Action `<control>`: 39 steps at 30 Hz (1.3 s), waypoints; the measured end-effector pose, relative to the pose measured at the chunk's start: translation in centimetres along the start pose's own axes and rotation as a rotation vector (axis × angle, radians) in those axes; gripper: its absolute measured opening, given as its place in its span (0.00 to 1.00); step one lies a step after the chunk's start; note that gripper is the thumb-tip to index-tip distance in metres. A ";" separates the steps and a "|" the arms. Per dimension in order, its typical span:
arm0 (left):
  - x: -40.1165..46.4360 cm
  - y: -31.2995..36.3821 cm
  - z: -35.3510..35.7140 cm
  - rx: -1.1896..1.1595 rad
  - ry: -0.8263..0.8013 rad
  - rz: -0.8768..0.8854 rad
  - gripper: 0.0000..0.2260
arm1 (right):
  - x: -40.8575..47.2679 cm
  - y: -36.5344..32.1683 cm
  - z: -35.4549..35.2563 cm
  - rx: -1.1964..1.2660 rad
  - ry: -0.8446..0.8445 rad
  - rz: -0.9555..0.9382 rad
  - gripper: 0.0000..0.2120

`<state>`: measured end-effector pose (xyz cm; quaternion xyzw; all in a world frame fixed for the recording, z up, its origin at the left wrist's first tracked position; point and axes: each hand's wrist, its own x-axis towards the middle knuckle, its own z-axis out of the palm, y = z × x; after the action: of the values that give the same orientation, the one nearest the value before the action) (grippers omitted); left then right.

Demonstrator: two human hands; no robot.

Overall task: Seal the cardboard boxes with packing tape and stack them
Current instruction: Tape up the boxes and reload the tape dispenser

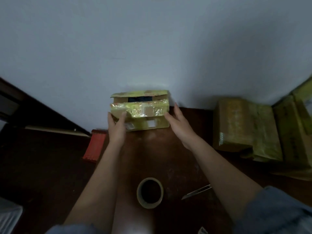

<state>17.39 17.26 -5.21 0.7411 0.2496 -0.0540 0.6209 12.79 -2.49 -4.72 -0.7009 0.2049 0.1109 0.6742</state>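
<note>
Dark table [168,149]: box [148,114] between hands.

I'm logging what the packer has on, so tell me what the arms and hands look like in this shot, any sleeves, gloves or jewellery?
Both forearms are bare. Blue-grey fabric sleeves, possibly denim, are pushed up near the elbows, showing at the bottom corners of the view. The left hand and right hand wear no gloves. No rings, watch or bracelets are visible, though the picture is dim and slightly blurred.
</note>
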 end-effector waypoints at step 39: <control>-35.8 -13.3 2.4 0.061 0.050 -0.034 0.26 | -30.6 14.7 -15.7 -0.236 0.435 0.061 0.21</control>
<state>-18.96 5.55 -3.64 0.7565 0.2759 -0.0536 0.5905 -22.80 -13.95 -3.72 -0.7757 0.3518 0.0011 0.5240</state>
